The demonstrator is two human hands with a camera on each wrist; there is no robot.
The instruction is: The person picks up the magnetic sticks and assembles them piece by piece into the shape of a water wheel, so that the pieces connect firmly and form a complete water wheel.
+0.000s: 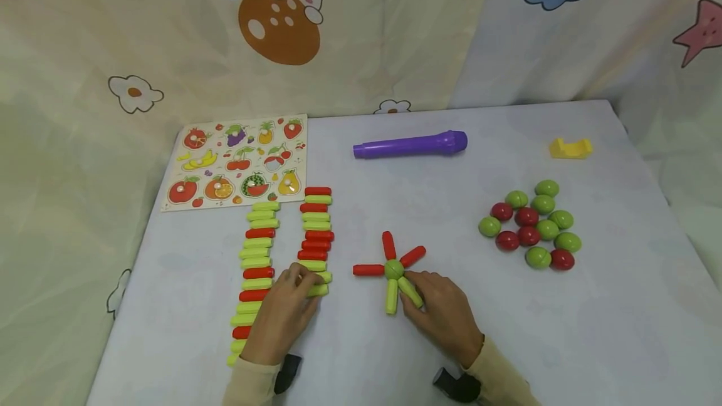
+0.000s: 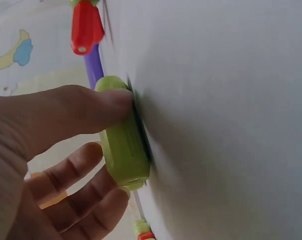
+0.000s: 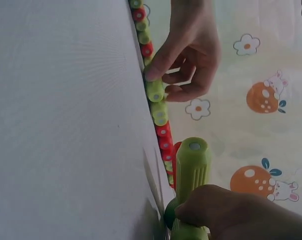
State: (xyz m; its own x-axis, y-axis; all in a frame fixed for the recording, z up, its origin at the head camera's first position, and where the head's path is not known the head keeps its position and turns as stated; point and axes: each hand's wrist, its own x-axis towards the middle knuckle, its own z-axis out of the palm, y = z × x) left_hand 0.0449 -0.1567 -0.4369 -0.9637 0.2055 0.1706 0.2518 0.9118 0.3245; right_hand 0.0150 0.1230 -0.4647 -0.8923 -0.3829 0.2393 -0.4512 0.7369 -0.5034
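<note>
My left hand (image 1: 284, 312) pinches a green stick (image 2: 123, 145) at the near end of the shorter column of red and green sticks (image 1: 316, 235). In the left wrist view the thumb lies along the stick and fingertips touch its other side. My right hand (image 1: 442, 312) grips another green stick (image 1: 410, 292), whose inner end meets a green ball (image 1: 393, 269). Three red sticks and one more green stick also radiate from this ball, like a star. In the right wrist view, the right hand hides part of the ball and sticks.
A longer column of sticks (image 1: 256, 262) lies at the left, below a fruit picture board (image 1: 234, 163). Toward the back are a purple microphone-shaped tube (image 1: 408, 145) and a yellow notched piece (image 1: 571, 148). Loose red and green balls (image 1: 528, 235) cluster at the right.
</note>
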